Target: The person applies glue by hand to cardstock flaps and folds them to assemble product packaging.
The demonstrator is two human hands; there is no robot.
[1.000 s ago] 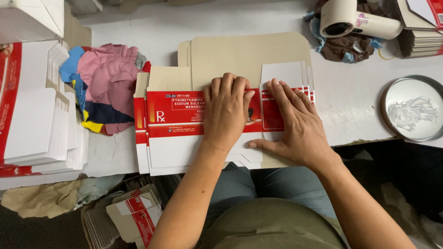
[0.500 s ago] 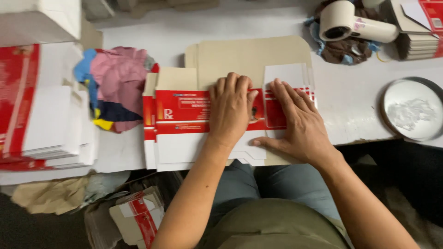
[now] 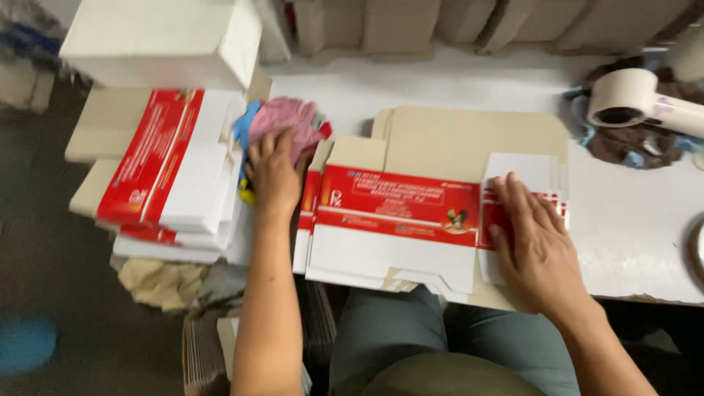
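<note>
A flat red and white carton blank (image 3: 400, 220) lies unfolded on the white table (image 3: 631, 220) in front of me, on top of a plain brown card sheet (image 3: 469, 139). My right hand (image 3: 532, 242) rests flat on the carton's right end, fingers spread. My left hand (image 3: 275, 170) has reached out to the left and lies on a pink and multicoloured cloth (image 3: 282, 121) beside the carton. Whether its fingers grip the cloth is unclear.
A stack of flat red and white cartons (image 3: 172, 172) sits at the left, with a white box (image 3: 165, 40) above it. A roll of tape (image 3: 631, 99) lies on dark cloth at the right. More cartons stand below the table edge (image 3: 205, 345).
My left hand has left the carton and moved left onto the pink cloth. The right hand stays on the carton's right end. The view has swung to the left.
</note>
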